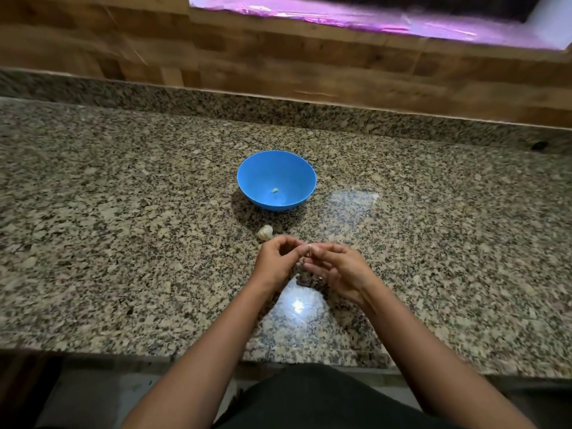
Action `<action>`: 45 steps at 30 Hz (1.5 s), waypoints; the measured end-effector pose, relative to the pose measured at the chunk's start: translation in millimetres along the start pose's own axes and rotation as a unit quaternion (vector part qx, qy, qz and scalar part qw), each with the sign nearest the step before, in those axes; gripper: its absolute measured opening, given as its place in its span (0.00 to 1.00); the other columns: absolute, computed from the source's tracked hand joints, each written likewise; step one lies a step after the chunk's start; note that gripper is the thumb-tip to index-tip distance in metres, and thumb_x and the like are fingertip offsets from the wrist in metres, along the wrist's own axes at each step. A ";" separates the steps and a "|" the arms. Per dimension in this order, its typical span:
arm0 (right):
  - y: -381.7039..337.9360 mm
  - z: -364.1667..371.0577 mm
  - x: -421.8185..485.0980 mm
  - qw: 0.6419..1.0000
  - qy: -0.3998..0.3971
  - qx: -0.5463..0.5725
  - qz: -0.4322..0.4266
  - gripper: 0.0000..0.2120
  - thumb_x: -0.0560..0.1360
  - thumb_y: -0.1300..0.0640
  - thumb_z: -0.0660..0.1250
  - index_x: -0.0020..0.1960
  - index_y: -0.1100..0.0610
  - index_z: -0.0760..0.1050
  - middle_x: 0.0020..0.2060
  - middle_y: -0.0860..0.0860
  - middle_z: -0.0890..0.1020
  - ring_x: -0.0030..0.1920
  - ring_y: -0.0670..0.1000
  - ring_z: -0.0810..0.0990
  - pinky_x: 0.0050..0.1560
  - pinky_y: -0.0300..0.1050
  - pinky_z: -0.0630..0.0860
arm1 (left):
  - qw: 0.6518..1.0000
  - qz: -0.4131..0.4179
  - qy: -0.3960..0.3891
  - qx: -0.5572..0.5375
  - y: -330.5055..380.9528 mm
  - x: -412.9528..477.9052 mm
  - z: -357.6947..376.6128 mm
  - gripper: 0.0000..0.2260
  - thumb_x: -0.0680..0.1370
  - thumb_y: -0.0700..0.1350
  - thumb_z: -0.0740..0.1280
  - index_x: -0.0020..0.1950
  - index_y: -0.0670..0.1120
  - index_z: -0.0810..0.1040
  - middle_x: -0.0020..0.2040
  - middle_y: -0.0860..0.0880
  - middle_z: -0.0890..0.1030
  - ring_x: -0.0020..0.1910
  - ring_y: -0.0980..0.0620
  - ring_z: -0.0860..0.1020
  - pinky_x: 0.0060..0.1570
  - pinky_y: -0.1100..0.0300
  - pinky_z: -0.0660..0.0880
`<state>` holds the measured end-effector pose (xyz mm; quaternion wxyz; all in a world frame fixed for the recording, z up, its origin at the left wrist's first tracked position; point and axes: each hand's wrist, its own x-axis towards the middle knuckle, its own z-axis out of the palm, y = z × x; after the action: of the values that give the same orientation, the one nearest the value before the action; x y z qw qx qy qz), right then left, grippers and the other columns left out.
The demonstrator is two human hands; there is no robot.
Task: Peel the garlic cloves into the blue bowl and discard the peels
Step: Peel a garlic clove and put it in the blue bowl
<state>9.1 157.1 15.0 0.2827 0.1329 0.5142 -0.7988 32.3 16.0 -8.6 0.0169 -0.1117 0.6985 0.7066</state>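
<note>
working a small garlic clove [307,249] between the fingertips of both hands, the person holds it low over the counter [123,212], just in front of the body, so any skin that comes off falls onto the stone and not into the bowl. the left hand [277,258] has its fingers curled in, thumb and forefinger pinching one side of the clove. the right hand [337,267] pinches the other side with its fingertips, the remaining fingers loosely bent below. holding it from two sides like this looks meant to let one hand steady the clove while the other picks at the skin; which hand does which i cannot tell, since the clove is tiny and mostly hidden by the fingers.

the blue bowl [247,178] stands further back, centred beyond the hands and within easy reach, so a finished clove can be dropped straight in. one pale peeled clove [275,190] already lies on its bottom. the garlic bulb [265,232] rests on the counter between the bowl and the left hand, near enough for taking the next clove. a few pale flecks under the hands may be peels, but against the speckled stone that is unclear.

judging by this, the task is at an early stage.
</note>
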 end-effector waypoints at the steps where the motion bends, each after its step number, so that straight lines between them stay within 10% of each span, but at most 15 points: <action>1: -2.0 -0.2 -0.8 1.000 -0.003 -0.001 0.004 0.04 0.74 0.70 0.63 0.45 0.69 0.76 0.36 0.60 0.82 0.33 0.52 0.82 0.38 0.44 0.82 | 1.000 -0.003 -0.013 -0.004 1.8 -0.1 -0.6 0.02 0.76 0.39 0.69 0.44 0.45 0.77 0.41 0.47 0.80 0.39 0.54 0.77 0.36 0.66 0.75; 18: -6.9 2.4 1.8 0.995 0.060 0.081 0.004 0.05 0.75 0.64 0.64 0.50 0.64 0.75 0.42 0.58 0.81 0.40 0.53 0.80 0.38 0.42 0.80 | 0.961 0.119 -0.110 0.226 7.5 -8.6 4.0 0.04 0.78 0.42 0.65 0.44 0.45 0.71 0.46 0.48 0.75 0.39 0.57 0.74 0.39 0.66 0.75; 24: -8.8 -2.3 0.6 0.998 0.055 0.021 -0.030 0.06 0.75 0.69 0.63 0.51 0.67 0.76 0.38 0.58 0.81 0.37 0.52 0.79 0.39 0.41 0.80 | 0.999 -0.008 -0.018 0.038 5.1 -7.5 4.6 0.06 0.75 0.35 0.67 0.45 0.44 0.73 0.46 0.40 0.79 0.43 0.47 0.81 0.47 0.51 0.80; 32: -1.9 -4.1 -1.7 0.991 0.028 -0.084 -0.097 0.06 0.71 0.68 0.68 0.48 0.68 0.77 0.41 0.61 0.83 0.37 0.54 0.82 0.41 0.42 0.82 | 0.996 -0.055 0.000 -0.074 12.7 0.1 11.7 0.02 0.75 0.37 0.69 0.45 0.41 0.81 0.40 0.47 0.82 0.34 0.57 0.80 0.34 0.68 0.76; 45: -6.1 -1.8 -9.4 0.967 0.037 -0.199 -0.154 0.05 0.71 0.66 0.70 0.47 0.63 0.79 0.42 0.61 0.83 0.40 0.54 0.83 0.43 0.43 0.81 | 0.992 -0.083 0.008 -0.099 17.0 4.1 17.2 0.04 0.75 0.35 0.68 0.40 0.40 0.79 0.38 0.43 0.81 0.36 0.50 0.79 0.36 0.63 0.78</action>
<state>13.0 163.5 23.5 0.1576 0.0223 0.6869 -0.7091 23.0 32.2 7.4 0.0587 -0.1765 0.6138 0.7672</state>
